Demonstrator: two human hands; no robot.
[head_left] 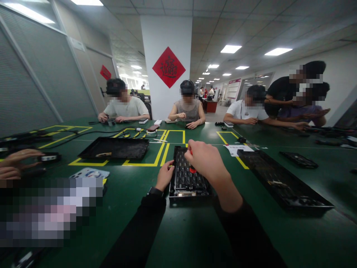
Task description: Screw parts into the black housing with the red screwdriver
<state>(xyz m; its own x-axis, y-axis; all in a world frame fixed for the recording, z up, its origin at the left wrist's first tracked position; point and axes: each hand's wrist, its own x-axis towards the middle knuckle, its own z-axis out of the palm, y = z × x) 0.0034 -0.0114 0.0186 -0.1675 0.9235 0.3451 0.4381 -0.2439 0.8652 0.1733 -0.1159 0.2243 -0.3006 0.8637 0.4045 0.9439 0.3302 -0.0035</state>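
Keyboard frame [186, 178] lies on the green table [173, 230]; left hand [165, 176] rests curled against its left edge, right hand [208, 160] above it grips a red-handled tool [191, 152].

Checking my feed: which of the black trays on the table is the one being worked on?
The middle tray, straight ahead. The left hand steadies its left edge and the right hand holds a red-tipped tool over it. The trays at left and right lie untouched.

Bright ceiling panels [230, 48] — edges warped, soft.
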